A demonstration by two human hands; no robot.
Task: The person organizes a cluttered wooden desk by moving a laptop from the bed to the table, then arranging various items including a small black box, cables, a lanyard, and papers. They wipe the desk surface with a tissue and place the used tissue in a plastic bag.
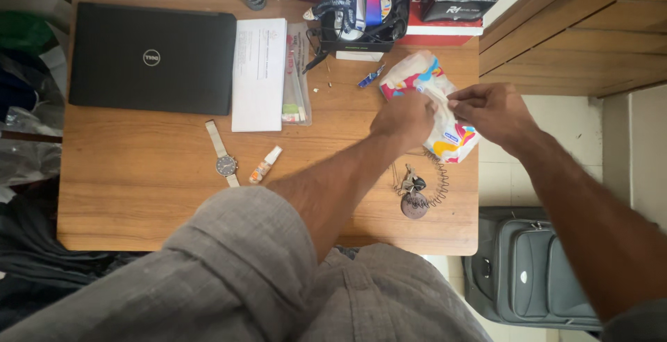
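Here, the left hand [404,116] is pressing the colourful wipes pack [431,106] onto the surface [139,175], while the right hand [490,111] fingers are pinching its white flap; pulling slowly seems best, keeping the pack steady.

Your left hand [404,116] reached forward, knuckles up, fingers curled down in a pinch. Your right hand [492,110] sat just beside it, thumb and fingers pinched toward the left. Both forearms were bare, sleeves rolled up, arms stretched out.

A home room: wooden desk [139,196] with closed laptop [153,57], wristwatch [224,158], suitcase [531,272] beside.
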